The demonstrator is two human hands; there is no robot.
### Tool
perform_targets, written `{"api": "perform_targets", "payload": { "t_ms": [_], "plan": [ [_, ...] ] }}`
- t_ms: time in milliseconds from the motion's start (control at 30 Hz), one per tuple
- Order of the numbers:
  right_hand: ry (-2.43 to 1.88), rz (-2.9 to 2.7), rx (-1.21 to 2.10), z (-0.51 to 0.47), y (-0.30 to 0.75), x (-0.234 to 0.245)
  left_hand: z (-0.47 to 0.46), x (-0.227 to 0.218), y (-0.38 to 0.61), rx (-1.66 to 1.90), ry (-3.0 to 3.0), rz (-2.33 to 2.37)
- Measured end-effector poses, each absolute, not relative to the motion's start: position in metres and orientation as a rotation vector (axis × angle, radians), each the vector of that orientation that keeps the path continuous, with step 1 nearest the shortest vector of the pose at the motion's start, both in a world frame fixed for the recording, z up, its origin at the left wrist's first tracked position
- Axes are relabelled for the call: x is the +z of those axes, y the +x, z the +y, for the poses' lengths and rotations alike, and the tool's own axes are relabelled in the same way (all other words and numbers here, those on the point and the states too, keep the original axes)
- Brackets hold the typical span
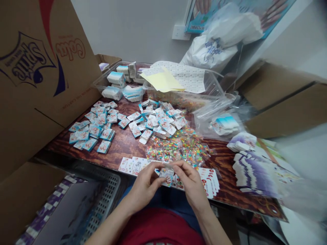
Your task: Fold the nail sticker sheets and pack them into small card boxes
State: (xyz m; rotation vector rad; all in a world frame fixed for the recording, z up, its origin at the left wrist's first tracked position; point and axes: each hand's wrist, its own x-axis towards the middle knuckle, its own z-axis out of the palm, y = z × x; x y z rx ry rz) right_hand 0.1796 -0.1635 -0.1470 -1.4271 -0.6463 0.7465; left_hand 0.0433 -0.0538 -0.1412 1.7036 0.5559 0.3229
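Note:
Between both hands, at the table's front edge, is a small white-and-blue printed cardboard box [167,177] with a red hand print. My left hand [148,185] grips its left side between thumb and fingers. My right hand [190,180] pinches at the box's upper right edge, where something pale shows; whether that is a flap or a packet I cannot tell. Just beyond the fingers lies a heap of clear sachets of colourful candy [178,146]. Printed sticker sheets [209,183] lie fanned under and beside the hands.
Small boxes [158,119] with some flaps open are heaped behind the sachets. More boxes [95,127] lie at left beside a big carton [46,68]. Clear plastic tubs [217,88] stand at the back. Purple-and-white flat cartons [252,173] are stacked at right. A grey basket [107,190] sits below left.

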Motion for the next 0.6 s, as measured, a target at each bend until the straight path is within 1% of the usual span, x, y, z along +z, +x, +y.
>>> {"api": "perform_targets", "payload": {
  "t_ms": [100, 200, 333, 467, 600],
  "plan": [
    [-1.384, -0.500, 0.699, -0.165, 0.178, -0.147, -0.053, -0.143, 0.040, 0.371, 1.718, 0.540],
    [-1.381, -0.499, 0.650, -0.168, 0.177, -0.142, -0.052, -0.146, 0.037, 0.390, 1.737, 0.527],
    [-1.446, -0.652, 0.562, -0.171, 0.177, -0.132, -0.052, -0.148, 0.036, 0.429, 1.802, 0.476],
    [-1.588, -0.855, 0.499, -0.172, 0.177, -0.126, -0.051, -0.144, 0.034, 0.514, 2.013, 0.332],
    [-1.711, -0.993, 0.485, -0.171, 0.179, -0.123, -0.051, -0.138, 0.033, 0.479, 2.178, 0.256]
  ]
}}
